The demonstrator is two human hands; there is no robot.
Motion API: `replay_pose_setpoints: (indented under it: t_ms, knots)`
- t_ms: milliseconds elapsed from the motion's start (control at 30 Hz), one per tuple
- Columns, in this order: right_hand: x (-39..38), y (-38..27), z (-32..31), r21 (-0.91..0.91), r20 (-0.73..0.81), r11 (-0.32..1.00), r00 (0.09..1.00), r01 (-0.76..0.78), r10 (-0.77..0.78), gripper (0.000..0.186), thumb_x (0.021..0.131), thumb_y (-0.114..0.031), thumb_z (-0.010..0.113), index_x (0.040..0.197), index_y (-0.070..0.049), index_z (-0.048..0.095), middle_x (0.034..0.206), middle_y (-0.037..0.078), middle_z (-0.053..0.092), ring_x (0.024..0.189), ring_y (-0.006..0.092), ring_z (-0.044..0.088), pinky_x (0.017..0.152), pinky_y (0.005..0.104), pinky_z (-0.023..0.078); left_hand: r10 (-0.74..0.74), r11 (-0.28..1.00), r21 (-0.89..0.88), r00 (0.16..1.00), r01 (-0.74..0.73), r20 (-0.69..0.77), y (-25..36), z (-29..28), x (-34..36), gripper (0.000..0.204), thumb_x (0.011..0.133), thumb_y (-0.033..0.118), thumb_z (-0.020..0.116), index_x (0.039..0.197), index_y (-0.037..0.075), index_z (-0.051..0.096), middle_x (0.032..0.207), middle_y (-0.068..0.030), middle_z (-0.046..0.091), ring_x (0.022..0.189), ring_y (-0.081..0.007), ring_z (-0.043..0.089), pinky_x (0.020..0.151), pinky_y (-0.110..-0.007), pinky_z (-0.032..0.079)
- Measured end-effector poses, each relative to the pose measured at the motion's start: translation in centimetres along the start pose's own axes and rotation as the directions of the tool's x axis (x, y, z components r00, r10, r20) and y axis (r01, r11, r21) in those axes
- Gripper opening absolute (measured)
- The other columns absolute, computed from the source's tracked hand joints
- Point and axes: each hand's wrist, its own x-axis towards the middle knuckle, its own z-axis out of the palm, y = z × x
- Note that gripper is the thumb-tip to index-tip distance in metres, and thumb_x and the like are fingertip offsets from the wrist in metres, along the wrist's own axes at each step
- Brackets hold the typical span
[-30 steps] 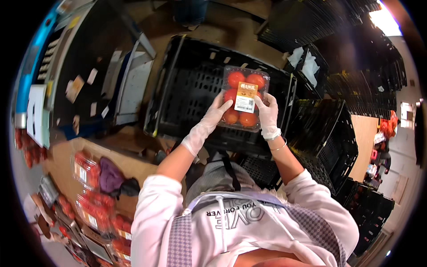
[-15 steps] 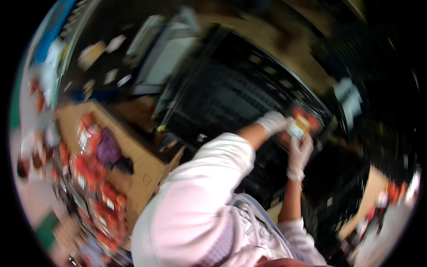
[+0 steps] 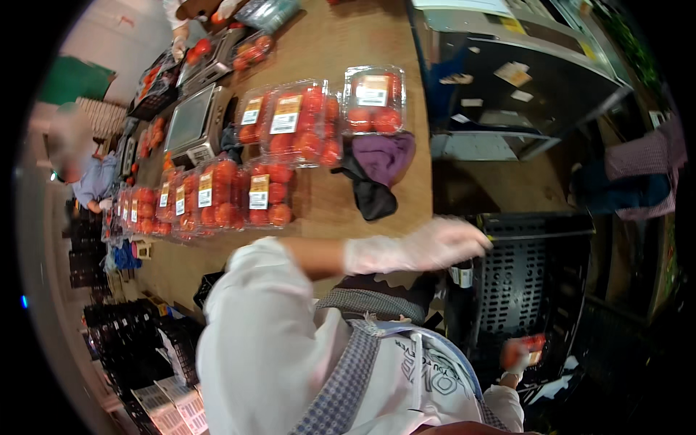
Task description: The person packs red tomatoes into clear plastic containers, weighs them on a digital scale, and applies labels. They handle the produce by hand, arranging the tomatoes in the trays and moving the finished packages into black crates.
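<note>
My left hand, in a clear glove and blurred, is stretched out with nothing visible in it, beside the upper left corner of a black plastic crate. My gloved right hand is at the crate's lower end, on a plastic pack of tomatoes, which lies at least partly inside the crate. Above my left hand, several labelled tomato packs sit on the brown table, with a purple and black cloth bundle beside them.
Metal scales and more tomato packs line the table. Co-workers work at its far left and top. A dark equipment cabinet stands upper right, a checked garment with blue cloth below it. Stacked black crates fill the lower left.
My view has swung toward the table. The tomato pack that both hands held is now at my right hand low in the crate, and my left hand has come off it, moving leftward.
</note>
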Motion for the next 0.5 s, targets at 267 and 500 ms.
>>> replay_pose_setpoints:
  t_ms: [267,500]
  knots:
    - [2.3,3.9,1.8,0.193,-0.434,0.981,0.899,0.027,0.061,0.028,0.079,-0.029,0.062,0.095,-0.006,0.062,0.093,0.01,0.062,0.088,0.0215,0.061,0.081,0.0317,0.046,-0.23,0.967,-0.125,0.538,0.224,-0.811,2.9,-21.5,-12.2,0.026,0.093,0.017,0.051,0.108,-0.003,0.059,0.109,-0.0108,0.063,0.09,-0.018,0.063,0.081,-0.03,0.05]
    - [-1.6,1.5,1.0,0.206,-0.687,0.955,0.727,0.211,-0.013,0.037,0.077,-0.031,0.068,0.104,-0.007,0.064,0.105,0.014,0.064,0.096,0.0231,0.061,0.088,0.035,0.043,-0.289,0.871,0.229,0.83,0.435,-0.478,0.6,-13.3,-10.8,0.029,0.095,0.015,0.043,0.107,-0.004,0.062,0.086,-0.0102,0.066,0.078,-0.0156,0.06,0.076,-0.029,0.048]
